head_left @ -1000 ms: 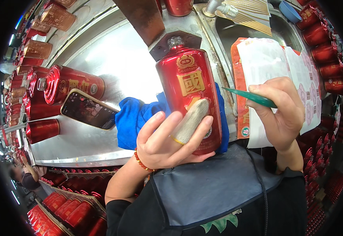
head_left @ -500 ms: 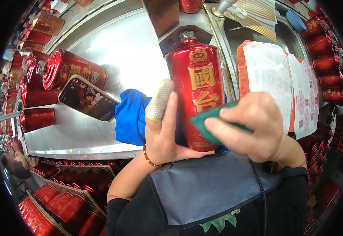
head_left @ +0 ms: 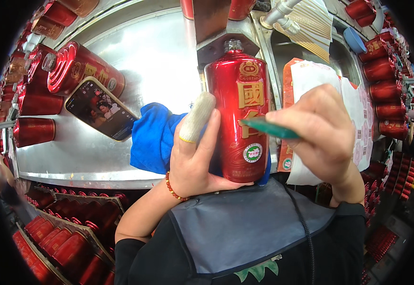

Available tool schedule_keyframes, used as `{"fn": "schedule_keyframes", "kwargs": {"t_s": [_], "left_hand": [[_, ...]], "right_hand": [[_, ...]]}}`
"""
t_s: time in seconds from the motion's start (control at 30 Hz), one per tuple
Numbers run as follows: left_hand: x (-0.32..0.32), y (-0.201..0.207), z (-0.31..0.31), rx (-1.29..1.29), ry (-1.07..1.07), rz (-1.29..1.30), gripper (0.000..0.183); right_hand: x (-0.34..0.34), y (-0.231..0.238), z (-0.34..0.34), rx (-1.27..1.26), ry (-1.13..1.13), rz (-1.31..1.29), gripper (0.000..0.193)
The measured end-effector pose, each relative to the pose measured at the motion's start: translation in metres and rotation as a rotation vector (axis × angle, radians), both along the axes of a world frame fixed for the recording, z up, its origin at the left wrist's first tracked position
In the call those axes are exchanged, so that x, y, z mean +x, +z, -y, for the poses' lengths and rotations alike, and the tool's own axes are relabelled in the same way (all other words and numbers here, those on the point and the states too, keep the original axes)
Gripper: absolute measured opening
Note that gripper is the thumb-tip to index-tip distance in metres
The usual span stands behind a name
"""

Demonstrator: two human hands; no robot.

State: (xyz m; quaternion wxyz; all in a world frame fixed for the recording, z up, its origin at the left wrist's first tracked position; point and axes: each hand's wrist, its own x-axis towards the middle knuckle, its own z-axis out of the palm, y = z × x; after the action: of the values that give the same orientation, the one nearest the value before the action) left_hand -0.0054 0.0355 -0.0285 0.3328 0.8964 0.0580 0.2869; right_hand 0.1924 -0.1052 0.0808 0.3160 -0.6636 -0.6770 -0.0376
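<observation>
A glossy red bottle (head_left: 241, 156) with raised gold characters and a clear stopper lies on a blue cloth (head_left: 152, 142), its neck pointing away from me. My left hand (head_left: 192, 152) grips its left side, the thumb under its base; one finger wears a knitted finger cover (head_left: 197, 116). In my right hand (head_left: 318, 128) is a flat green scraper (head_left: 271, 128), pinched between thumb and fingers and seen edge-on over the lower gold character. Below that character, a round white and green sticker (head_left: 252, 153) shows on the bottle.
A phone (head_left: 101, 109) playing a video leans against red bottles (head_left: 86, 71) on the metal table (head_left: 159, 57). Sticker sheets (head_left: 306, 76) lie at the right by a sink and a faucet (head_left: 283, 16). Crates of red bottles (head_left: 60, 242) stand below left.
My right hand has lifted and moved up the bottle, turning the scraper from flat to edge-on. The round sticker is now in sight. My left hand keeps its hold.
</observation>
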Motion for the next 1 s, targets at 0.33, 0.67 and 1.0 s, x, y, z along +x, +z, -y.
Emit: {"fn": "schedule_keyframes", "kwargs": {"t_s": [0.33, 0.67, 1.0], "left_hand": [[0.002, 0.004, -0.002, -0.026, -0.047, 0.018, 0.127], [0.003, 0.002, -0.001, -0.063, -0.036, 0.048, 0.114], [0.003, 0.002, -0.001, -0.025, -0.033, 0.039, 0.121]], "right_hand": [[0.014, 0.004, -0.014, 0.024, 0.015, 0.139, 0.037], [0.016, 0.005, -0.026, 0.057, 0.065, 0.226, 0.039], [0.02, 0.004, -0.021, 0.036, 0.02, 0.123, 0.033]]}}
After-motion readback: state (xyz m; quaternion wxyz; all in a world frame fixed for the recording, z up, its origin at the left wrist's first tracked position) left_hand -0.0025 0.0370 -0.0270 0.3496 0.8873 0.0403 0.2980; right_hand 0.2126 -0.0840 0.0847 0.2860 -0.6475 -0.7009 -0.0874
